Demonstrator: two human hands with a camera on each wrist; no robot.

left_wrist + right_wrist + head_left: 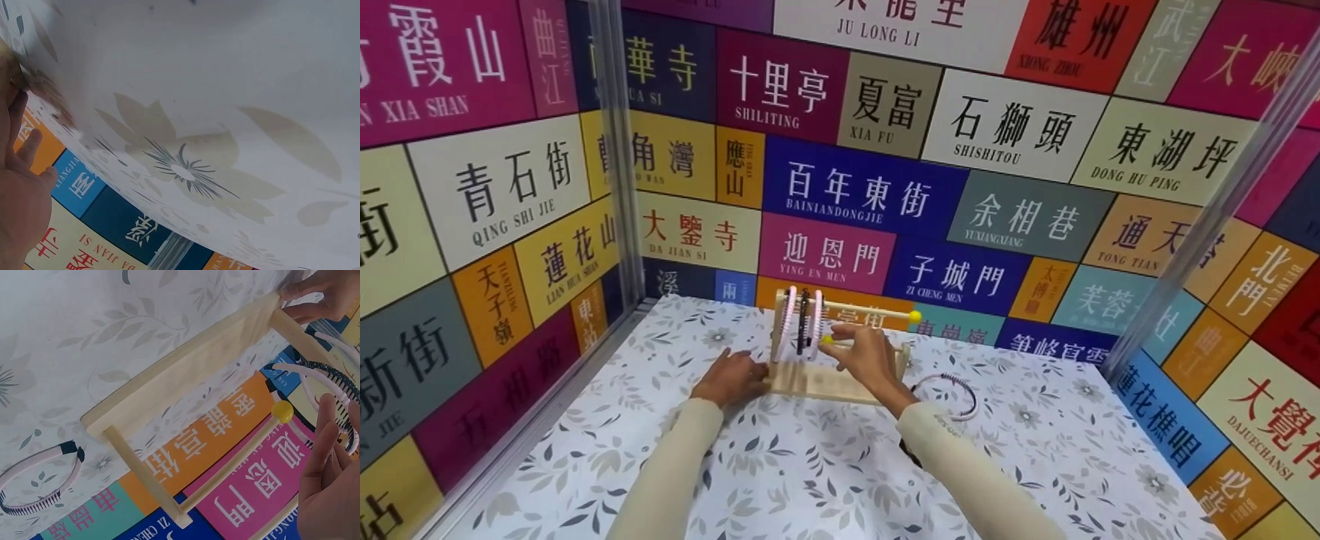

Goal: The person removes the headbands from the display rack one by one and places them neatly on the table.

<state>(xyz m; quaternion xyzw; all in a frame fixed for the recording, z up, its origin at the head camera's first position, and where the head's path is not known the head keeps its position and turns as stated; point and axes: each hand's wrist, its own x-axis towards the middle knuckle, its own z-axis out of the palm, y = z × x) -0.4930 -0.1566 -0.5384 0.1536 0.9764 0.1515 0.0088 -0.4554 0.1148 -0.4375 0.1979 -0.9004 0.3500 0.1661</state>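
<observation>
A pale wooden rack (817, 382) has a flat base, end posts and rods tipped with yellow balls. Several pink and black headbands (802, 324) hang on its upper rod near the left post. My left hand (731, 379) grips the left end of the base, thumb and finger at its corner in the right wrist view. With curled fingers, my right hand (866, 360) pinches a pink headband (315, 375) beside the lower rod's yellow ball (282, 412). In the left wrist view, only part of the left hand (25, 191) shows, at the edge.
Another pink and dark toothed headband (975, 405) lies on the table, right of the rack. A white leaf-patterned cloth (802, 472) covers the table. Behind it rise colourful sign-covered walls (862, 184), with clear upright panel edges at the left and right corners.
</observation>
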